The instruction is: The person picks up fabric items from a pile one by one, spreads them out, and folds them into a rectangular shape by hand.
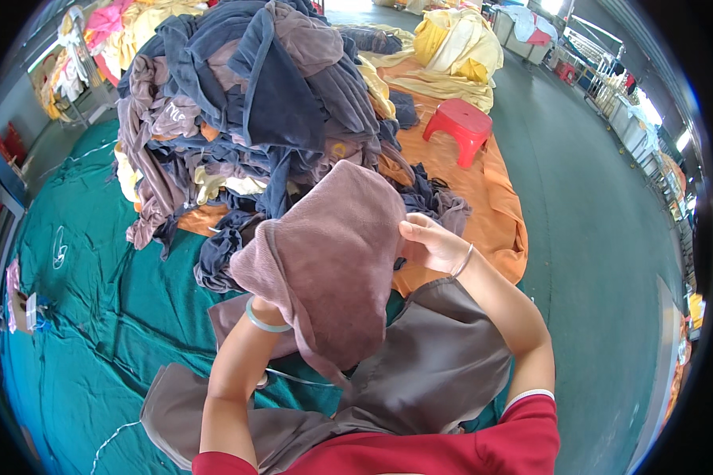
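Observation:
A mauve towel (338, 261) is raised in front of me, above my lap, with its lower end hanging in a narrow fold. My right hand (431, 240) pinches its right edge, thumb on the near side. Under the towel's left end is my left hand (267, 309), holding it up from beneath; the cloth covers the fingers. Just beyond the towel rises a tall heap of dark blue and mauve towels (285, 101). Another mauve cloth (226, 320) lies behind my left wrist.
Green sheeting (95, 285) covers the floor at left. Orange cloth (493, 208) spreads under the heap's right side, with a red plastic stool (460, 124) on it. Farther back is a pile of yellow cloth (457, 47). Carts with cloth (636, 124) line the right wall.

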{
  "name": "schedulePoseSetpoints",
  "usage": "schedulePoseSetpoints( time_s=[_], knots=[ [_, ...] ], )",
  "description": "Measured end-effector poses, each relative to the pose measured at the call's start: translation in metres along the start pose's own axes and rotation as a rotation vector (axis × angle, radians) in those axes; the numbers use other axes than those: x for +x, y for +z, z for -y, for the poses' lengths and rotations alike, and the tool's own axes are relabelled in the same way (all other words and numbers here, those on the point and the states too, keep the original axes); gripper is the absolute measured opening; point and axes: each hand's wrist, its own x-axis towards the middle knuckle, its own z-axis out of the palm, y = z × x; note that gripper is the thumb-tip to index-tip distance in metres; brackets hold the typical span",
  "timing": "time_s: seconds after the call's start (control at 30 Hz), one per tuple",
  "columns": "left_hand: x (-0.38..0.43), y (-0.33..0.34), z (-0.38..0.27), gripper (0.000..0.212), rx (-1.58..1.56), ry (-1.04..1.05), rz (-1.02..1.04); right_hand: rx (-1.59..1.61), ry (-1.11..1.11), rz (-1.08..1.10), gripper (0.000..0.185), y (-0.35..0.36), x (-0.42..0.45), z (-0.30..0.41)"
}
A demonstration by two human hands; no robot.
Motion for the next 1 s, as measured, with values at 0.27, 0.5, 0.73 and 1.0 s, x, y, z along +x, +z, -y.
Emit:
schedulePoseSetpoints(
  time_s=[0.27,0.5,0.73,1.0],
  knots=[
    [-0.018,-0.031,-0.046,0.041,-0.442,-0.153,-0.032,0.333,-0.091,-0.243,0.046,0.005,-0.018,0.018],
    [-0.027,-0.012,-0.089,0.045,-0.555,-0.150,-0.094,0.472,-0.300,-0.229,0.055,0.037,0.000,0.022],
    [-0.039,-0.034,-0.111,0.027,0.473,0.047,-0.416,0.234,-0.409,-0.242,0.032,0.020,-0.022,0.038],
    [-0.090,-0.063,-0.148,0.016,0.264,-0.173,-0.442,-0.362,-0.561,-0.257,0.027,0.033,-0.047,0.046]
  ],
)
